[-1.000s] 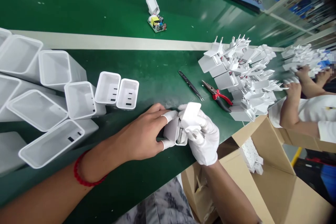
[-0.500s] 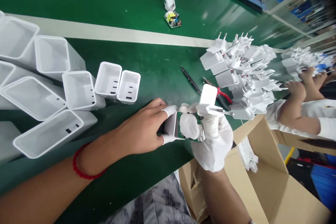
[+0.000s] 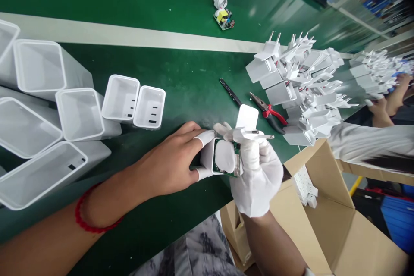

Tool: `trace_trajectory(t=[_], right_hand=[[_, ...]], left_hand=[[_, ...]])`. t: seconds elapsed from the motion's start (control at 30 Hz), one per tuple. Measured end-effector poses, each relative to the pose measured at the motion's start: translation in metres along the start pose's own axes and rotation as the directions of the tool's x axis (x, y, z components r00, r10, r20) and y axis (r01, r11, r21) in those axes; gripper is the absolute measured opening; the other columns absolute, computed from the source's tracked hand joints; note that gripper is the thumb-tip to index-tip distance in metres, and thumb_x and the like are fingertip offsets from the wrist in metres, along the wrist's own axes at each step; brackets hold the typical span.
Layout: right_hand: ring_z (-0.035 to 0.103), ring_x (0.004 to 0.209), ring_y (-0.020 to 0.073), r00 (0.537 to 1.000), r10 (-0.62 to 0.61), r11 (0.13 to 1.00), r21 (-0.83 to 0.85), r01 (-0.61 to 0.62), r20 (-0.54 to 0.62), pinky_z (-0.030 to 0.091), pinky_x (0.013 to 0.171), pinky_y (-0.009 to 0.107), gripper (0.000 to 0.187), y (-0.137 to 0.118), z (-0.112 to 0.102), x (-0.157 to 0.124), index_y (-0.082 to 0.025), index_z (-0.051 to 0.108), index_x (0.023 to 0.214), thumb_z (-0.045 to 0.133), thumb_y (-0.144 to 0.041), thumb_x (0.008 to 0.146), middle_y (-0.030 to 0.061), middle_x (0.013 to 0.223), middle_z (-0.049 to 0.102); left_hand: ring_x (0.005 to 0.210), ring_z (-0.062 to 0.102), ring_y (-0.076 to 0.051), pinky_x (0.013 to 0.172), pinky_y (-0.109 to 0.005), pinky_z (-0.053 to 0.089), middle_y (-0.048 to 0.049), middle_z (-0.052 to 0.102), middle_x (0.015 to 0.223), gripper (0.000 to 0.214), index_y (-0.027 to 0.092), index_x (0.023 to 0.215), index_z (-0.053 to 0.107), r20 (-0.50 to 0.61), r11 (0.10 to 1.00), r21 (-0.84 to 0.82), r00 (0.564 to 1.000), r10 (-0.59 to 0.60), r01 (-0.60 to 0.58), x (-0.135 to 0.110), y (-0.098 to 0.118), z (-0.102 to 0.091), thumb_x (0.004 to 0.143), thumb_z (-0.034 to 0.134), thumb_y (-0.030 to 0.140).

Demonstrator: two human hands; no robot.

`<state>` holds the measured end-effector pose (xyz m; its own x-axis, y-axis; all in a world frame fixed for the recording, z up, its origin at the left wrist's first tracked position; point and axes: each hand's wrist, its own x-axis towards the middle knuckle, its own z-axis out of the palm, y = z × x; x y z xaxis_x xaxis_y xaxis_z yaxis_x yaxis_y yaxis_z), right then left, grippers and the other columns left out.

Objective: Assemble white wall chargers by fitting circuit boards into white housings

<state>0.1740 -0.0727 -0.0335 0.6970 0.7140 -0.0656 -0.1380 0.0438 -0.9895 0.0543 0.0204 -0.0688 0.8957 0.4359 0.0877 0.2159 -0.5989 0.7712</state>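
My left hand [image 3: 176,159], with white finger cots on its fingertips, grips a small white charger housing [image 3: 207,154] by its sides. My right hand [image 3: 257,168], in a white glove, pinches a green circuit board [image 3: 237,168] that carries a round-edged white pad [image 3: 225,156]. The board sits partway inside the housing's open end. A white plug cover [image 3: 247,117] with metal prongs stands up over the right hand's fingers. It hides part of the board.
Empty white housings [image 3: 149,107] stand at the left. Behind my right hand lie red-and-black pliers [image 3: 270,114], black tweezers [image 3: 230,91] and a heap of plug assemblies [image 3: 297,82]. A cardboard box [image 3: 326,220] is at lower right. A co-worker's hand [image 3: 378,108] shows at far right.
The circuit board has gone slightly deeper into the housing. My right hand has moved a little left with it. The view has shifted, and the co-worker's hands have moved.
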Motion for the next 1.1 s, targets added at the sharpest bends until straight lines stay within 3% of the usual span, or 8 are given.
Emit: trace_trajectory(t=[0.2, 0.3, 0.5, 0.67, 0.93, 1.1], right_hand=[[0.075, 0.091, 0.0191, 0.998, -0.06, 0.994, -0.093, 0.06, 0.009, 0.06, 0.082, 0.026, 0.009, -0.001, -0.004, 0.0, -0.019, 0.074, 0.094, 0.07, -0.025, 0.087, 0.0038, 0.099, 0.078], [0.073, 0.098, 0.0213, 1.0, -0.029, 0.993, -0.113, 0.03, 0.01, 0.06, 0.085, 0.029, 0.01, -0.001, -0.003, -0.001, -0.02, 0.074, 0.093, 0.07, -0.028, 0.088, 0.0043, 0.103, 0.077], [0.074, 0.094, 0.0222, 0.995, -0.084, 0.987, -0.134, 0.091, 0.056, 0.06, 0.087, 0.034, 0.011, 0.0, -0.005, -0.003, -0.026, 0.076, 0.095, 0.068, -0.03, 0.089, 0.0018, 0.102, 0.077], [0.071, 0.104, 0.0236, 0.994, -0.031, 0.987, -0.152, 0.047, 0.105, 0.057, 0.095, 0.039, 0.015, 0.002, -0.012, -0.002, -0.025, 0.074, 0.103, 0.068, -0.027, 0.089, 0.0033, 0.111, 0.075], [0.07, 0.106, 0.027, 0.996, 0.059, 0.992, -0.112, -0.051, 0.064, 0.056, 0.094, 0.043, 0.01, -0.003, -0.01, -0.006, -0.025, 0.072, 0.094, 0.07, -0.031, 0.087, 0.0026, 0.101, 0.077], [0.071, 0.103, 0.0259, 0.997, -0.069, 0.962, -0.264, 0.073, 0.023, 0.056, 0.092, 0.043, 0.009, 0.002, -0.005, -0.003, -0.024, 0.073, 0.092, 0.071, -0.031, 0.086, 0.0026, 0.102, 0.076]], left_hand=[[0.116, 0.049, -0.022, 0.095, -0.031, 0.047, -0.0068, 0.06, 0.114, 0.038, 0.015, 0.112, 0.054, -0.003, 0.999, -0.046, 1.0, 0.004, -0.004, -0.002, -0.001, 0.0, 0.078, 0.07, 0.015], [0.118, 0.048, -0.023, 0.096, -0.033, 0.048, -0.0072, 0.06, 0.116, 0.037, 0.016, 0.113, 0.053, 0.024, 0.999, -0.053, 1.0, -0.011, 0.012, -0.001, 0.001, -0.002, 0.078, 0.065, 0.013], [0.119, 0.048, -0.024, 0.096, -0.034, 0.048, -0.0079, 0.059, 0.117, 0.035, 0.017, 0.112, 0.054, 0.063, 0.997, -0.066, 0.997, -0.038, 0.042, 0.001, 0.001, -0.004, 0.078, 0.059, 0.011], [0.118, 0.048, -0.024, 0.098, -0.033, 0.046, -0.0077, 0.06, 0.116, 0.037, 0.016, 0.115, 0.054, 0.059, 0.997, -0.071, 0.998, -0.023, 0.027, 0.001, 0.0, -0.003, 0.078, 0.059, 0.011], [0.119, 0.047, -0.025, 0.099, -0.034, 0.046, -0.01, 0.06, 0.115, 0.032, 0.012, 0.11, 0.056, 0.059, 0.997, -0.073, 0.998, -0.023, 0.027, 0.0, 0.002, -0.004, 0.078, 0.06, 0.011], [0.119, 0.047, -0.025, 0.1, -0.037, 0.046, -0.0088, 0.06, 0.113, 0.033, 0.014, 0.11, 0.056, 0.074, 0.995, -0.091, 0.997, -0.032, 0.039, 0.002, 0.002, -0.005, 0.078, 0.062, 0.012]])
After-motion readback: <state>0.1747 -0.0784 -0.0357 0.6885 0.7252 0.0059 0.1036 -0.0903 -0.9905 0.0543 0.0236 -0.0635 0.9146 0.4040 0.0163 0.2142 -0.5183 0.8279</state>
